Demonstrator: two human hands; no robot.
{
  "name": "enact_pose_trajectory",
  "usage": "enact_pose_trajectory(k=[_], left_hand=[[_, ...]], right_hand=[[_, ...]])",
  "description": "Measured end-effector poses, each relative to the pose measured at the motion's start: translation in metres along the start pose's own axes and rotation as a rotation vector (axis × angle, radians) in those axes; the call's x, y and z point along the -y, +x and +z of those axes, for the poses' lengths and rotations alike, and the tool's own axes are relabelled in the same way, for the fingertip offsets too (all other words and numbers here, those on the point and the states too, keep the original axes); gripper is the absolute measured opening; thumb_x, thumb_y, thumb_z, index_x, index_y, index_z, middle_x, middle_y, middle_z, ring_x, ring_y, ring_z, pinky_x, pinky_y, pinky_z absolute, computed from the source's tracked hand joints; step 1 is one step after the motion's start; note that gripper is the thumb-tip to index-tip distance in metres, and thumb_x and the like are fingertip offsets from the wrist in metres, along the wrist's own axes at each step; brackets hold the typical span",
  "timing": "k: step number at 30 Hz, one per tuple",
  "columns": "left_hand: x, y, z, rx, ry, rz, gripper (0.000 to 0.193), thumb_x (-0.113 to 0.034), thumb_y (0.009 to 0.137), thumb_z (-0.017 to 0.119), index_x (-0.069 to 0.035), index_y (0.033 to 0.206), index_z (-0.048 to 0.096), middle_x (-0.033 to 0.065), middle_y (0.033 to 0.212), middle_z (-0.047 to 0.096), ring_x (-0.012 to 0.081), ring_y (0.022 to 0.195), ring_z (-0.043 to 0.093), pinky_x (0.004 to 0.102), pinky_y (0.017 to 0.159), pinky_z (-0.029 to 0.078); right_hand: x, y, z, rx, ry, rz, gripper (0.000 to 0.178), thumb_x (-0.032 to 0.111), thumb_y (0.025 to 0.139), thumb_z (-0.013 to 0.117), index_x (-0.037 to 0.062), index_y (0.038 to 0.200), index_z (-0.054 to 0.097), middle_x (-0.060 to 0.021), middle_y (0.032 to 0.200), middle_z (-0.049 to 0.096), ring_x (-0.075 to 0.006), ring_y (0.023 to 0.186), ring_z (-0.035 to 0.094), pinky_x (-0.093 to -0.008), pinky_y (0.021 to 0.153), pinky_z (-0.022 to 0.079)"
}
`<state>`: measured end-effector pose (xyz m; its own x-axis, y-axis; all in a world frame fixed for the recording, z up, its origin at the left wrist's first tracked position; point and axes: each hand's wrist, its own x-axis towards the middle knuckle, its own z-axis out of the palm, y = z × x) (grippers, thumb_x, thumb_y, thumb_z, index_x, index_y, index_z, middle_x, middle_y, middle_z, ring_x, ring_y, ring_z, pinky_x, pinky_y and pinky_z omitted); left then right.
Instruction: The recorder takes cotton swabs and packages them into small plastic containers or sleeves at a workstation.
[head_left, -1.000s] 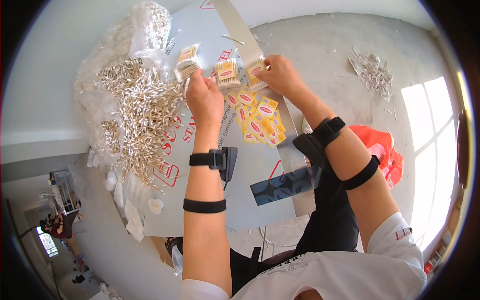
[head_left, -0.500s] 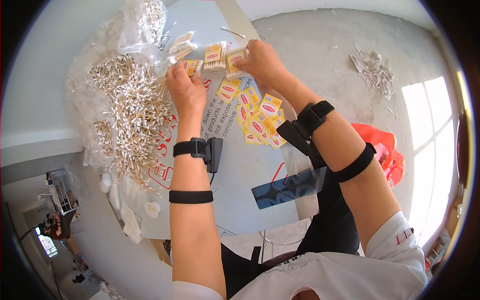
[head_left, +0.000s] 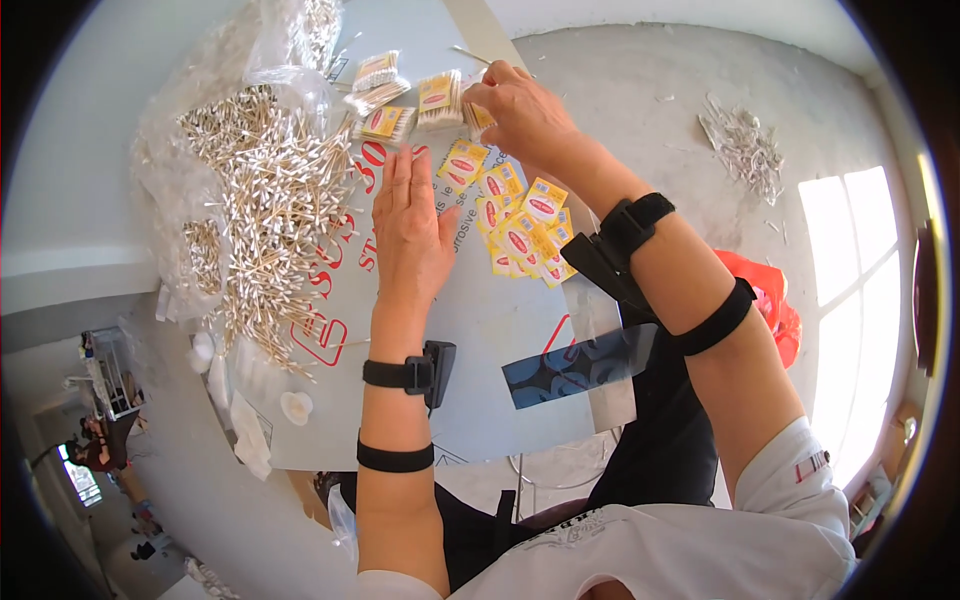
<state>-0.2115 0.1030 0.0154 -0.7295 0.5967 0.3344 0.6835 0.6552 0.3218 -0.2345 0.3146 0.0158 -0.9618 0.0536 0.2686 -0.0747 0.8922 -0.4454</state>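
Hands: I see both bare, the left hand (head_left: pixel 412 225) and the right hand (head_left: pixel 520 115).
Left wrist: a black fabric-looking strap (head_left: pixel 385 374) with a black buckle (head_left: pixel 417 375), carrying a black angular module (head_left: pixel 438 370).
Left forearm: a plain black band (head_left: pixel 395 457).
Right wrist: a matching black buckled strap (head_left: pixel 652 212) and black wedge-shaped module (head_left: pixel 602 268).
Right forearm: another plain black band (head_left: pixel 716 320).
Shirt: white, short-sleeved (head_left: pixel 690 545), dark print (head_left: pixel 572 528) on my view of the chest.
Right sleeve: small red-and-dark marking (head_left: pixel 812 466).
Legs: black trousers (head_left: pixel 665 430).

Bright sunlight patches (head_left: pixel 828 228) slice across the grey concrete floor (head_left: pixel 625 150), while a pale wall (head_left: pixel 75 190) flanks the left!
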Motion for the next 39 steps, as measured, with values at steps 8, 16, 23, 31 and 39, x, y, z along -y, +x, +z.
enact_pose_trajectory(k=[8,16,23,31,39], left_hand=[[0.024,0.056,0.026,0.135,0.184,0.046,0.075,-0.043,0.092,0.057,-0.004,0.149,0.027,0.0146,0.156,0.026,0.0291,0.144,0.025,0.0485,0.116,0.020],[0.013,0.065,0.026,0.233,0.292,-0.015,0.074,-0.046,0.092,0.055,-0.004,0.147,0.032,0.0127,0.152,0.034,0.0267,0.143,0.027,0.0497,0.116,0.020],[0.023,0.059,0.023,0.184,0.219,-0.019,0.068,-0.034,0.091,0.060,-0.004,0.146,0.034,0.0132,0.150,0.037,0.0274,0.143,0.028,0.0522,0.114,0.022],[0.022,0.066,0.027,0.052,0.087,-0.030,0.061,-0.018,0.084,0.068,0.001,0.137,0.044,0.0136,0.142,0.047,0.0309,0.135,0.039,0.0475,0.109,0.032],[0.027,0.075,0.029,0.054,0.299,0.066,0.054,-0.021,0.085,0.067,-0.006,0.134,0.051,0.0121,0.142,0.047,0.0287,0.132,0.042,0.0469,0.106,0.034]], right_hand=[[0.000,0.001,0.007,0.061,0.044,0.258,0.061,0.011,0.060,0.083,0.0047,0.116,0.061,-0.0153,0.106,0.060,-0.0333,0.104,0.060,-0.0394,0.087,0.051],[-0.015,0.000,0.015,-0.088,0.227,0.215,0.057,0.011,0.060,0.081,0.0027,0.113,0.063,-0.0166,0.101,0.062,-0.0358,0.098,0.061,-0.0394,0.085,0.051],[-0.008,0.007,0.014,-0.096,0.279,0.354,0.058,0.008,0.068,0.077,-0.0024,0.121,0.059,-0.0161,0.093,0.068,-0.0284,0.084,0.068,-0.0359,0.069,0.054],[-0.027,0.019,0.022,-0.152,0.614,0.618,0.043,0.013,0.068,0.076,-0.0062,0.106,0.066,-0.0244,0.096,0.068,-0.0339,0.087,0.069,-0.0377,0.075,0.056],[0.000,0.015,-0.003,-0.019,0.442,0.507,0.045,0.010,0.071,0.077,-0.0080,0.109,0.060,-0.0174,0.079,0.068,-0.0218,0.061,0.067,-0.0326,0.054,0.054]])
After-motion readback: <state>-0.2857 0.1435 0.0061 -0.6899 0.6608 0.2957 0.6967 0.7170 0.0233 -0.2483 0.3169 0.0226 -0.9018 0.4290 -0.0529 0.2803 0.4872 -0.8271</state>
